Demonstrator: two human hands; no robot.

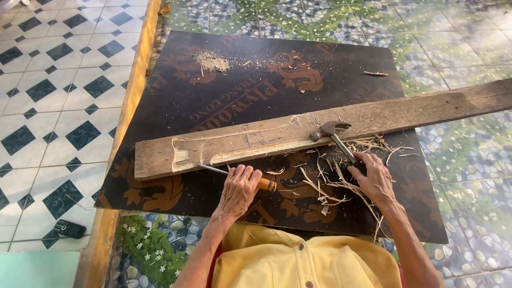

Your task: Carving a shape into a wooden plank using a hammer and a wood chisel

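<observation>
Dark plywood sheet [224, 96] under plank [277, 136]; left grip [239, 189] clamped on chisel [234, 175], right grip [373, 178] on hammer [336, 136].

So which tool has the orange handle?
The chisel in the left hand. The hammer, held by the right hand, has a dark handle.

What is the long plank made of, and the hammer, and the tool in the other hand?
Plank: bare, weathered wood, probably; grain shows and pale fresh cuts show at its left end. Hammer in the right hand: head looks like dull grey metal; handle material unclear. Chisel in the left hand: shiny metal blade, with an orange, seemingly wooden, handle.
</observation>
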